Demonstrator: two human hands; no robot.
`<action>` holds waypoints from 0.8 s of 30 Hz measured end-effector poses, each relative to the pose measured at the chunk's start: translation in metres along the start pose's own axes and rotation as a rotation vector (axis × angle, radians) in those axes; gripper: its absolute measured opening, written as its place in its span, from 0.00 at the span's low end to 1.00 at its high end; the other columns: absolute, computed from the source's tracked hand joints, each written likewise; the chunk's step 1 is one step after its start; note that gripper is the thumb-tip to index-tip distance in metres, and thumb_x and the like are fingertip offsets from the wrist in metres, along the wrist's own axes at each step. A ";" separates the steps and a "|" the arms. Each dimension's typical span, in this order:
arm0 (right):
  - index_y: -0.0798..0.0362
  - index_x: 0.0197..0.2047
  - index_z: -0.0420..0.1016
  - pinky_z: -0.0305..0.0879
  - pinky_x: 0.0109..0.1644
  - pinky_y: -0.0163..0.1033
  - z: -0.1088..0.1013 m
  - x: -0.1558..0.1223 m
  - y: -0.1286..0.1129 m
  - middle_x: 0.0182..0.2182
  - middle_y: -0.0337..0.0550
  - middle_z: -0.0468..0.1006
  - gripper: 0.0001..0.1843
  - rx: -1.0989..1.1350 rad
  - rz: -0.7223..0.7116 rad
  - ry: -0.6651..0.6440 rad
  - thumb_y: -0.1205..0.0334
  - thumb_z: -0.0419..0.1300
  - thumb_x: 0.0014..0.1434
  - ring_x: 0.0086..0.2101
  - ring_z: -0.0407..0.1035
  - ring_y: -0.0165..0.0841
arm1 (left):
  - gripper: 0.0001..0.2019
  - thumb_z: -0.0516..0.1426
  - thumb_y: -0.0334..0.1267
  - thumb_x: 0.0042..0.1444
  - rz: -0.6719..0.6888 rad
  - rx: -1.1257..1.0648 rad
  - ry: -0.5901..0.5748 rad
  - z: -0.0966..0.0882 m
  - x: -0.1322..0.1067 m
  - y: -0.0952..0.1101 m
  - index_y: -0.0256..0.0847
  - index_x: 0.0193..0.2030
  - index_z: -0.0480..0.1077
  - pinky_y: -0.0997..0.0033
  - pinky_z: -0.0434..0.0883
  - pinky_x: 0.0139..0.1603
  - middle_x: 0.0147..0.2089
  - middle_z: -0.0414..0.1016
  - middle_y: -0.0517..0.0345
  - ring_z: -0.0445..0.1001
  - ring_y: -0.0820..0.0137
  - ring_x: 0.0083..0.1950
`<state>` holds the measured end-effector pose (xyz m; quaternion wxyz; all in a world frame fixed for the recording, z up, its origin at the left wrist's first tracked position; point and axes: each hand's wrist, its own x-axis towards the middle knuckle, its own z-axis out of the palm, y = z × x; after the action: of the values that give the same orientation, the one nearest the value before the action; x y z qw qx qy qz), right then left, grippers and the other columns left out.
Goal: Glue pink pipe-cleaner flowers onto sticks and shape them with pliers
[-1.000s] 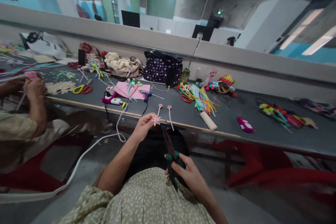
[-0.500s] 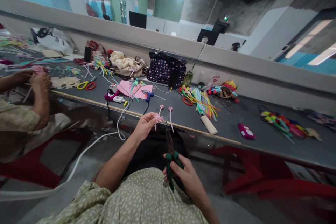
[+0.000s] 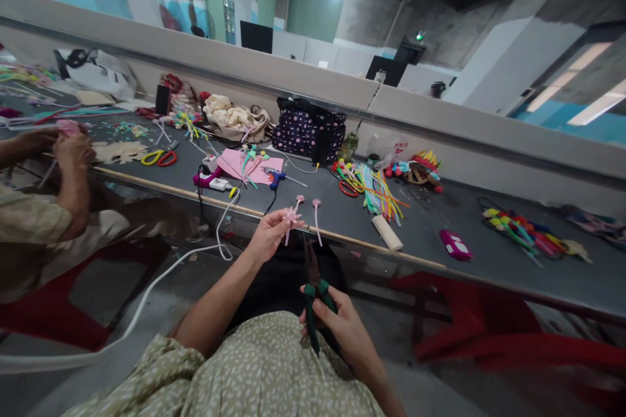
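Observation:
My left hand point(image 3: 267, 235) pinches a small pink flower point(image 3: 292, 215) with a pale stem, just in front of the table edge. In my right hand point(image 3: 338, 320) is a pair of long-nose pliers point(image 3: 313, 287) with dark green handles. Their jaws point up toward the table edge, below and right of the flower, apart from it. Two more pink flowers lie on the table close by: one with a long pale stem point(image 3: 317, 216), the other point(image 3: 300, 199) partly behind the held one.
A blue glue gun point(image 3: 276, 177) rests by a pink sheet point(image 3: 232, 163). Colourful pipe cleaners point(image 3: 379, 189), a beige roll point(image 3: 387, 233) and a magenta box point(image 3: 455, 245) lie to the right. Yellow-and-red scissors point(image 3: 159, 158) are at left, near a co-worker's hands point(image 3: 73, 146). A white cable point(image 3: 161, 277) hangs across the left.
My left hand and the pink flower have shifted slightly to the left. The pliers in my right hand have also moved a little left. Both grips stay the same.

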<state>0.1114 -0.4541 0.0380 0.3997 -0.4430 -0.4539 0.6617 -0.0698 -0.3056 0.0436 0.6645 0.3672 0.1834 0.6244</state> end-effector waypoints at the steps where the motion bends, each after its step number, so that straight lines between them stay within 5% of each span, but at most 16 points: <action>1: 0.58 0.54 0.72 0.72 0.34 0.41 0.000 0.000 0.000 0.28 0.45 0.80 0.28 -0.001 0.001 -0.001 0.46 0.64 0.58 0.28 0.76 0.37 | 0.12 0.72 0.38 0.39 0.005 0.000 -0.002 0.000 0.000 0.000 0.38 0.30 0.77 0.54 0.73 0.54 0.34 0.76 0.60 0.77 0.70 0.38; 8: 0.59 0.53 0.72 0.72 0.32 0.41 0.002 -0.004 -0.004 0.29 0.48 0.80 0.28 0.028 0.004 -0.032 0.46 0.64 0.57 0.27 0.76 0.37 | 0.05 0.69 0.35 0.44 0.131 0.126 -0.120 -0.006 0.001 -0.002 0.39 0.27 0.78 0.56 0.70 0.58 0.36 0.71 0.58 0.73 0.73 0.40; 24: 0.58 0.51 0.71 0.72 0.30 0.41 0.000 -0.007 -0.004 0.29 0.49 0.81 0.28 0.116 0.069 -0.154 0.45 0.64 0.57 0.26 0.77 0.39 | 0.06 0.68 0.37 0.47 0.230 0.280 -0.308 -0.006 0.001 0.003 0.46 0.34 0.82 0.48 0.65 0.61 0.34 0.77 0.54 0.75 0.68 0.39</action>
<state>0.1139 -0.4600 0.0434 0.3656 -0.3821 -0.4287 0.7325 -0.0757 -0.3031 0.0416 0.5518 0.5650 0.1216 0.6013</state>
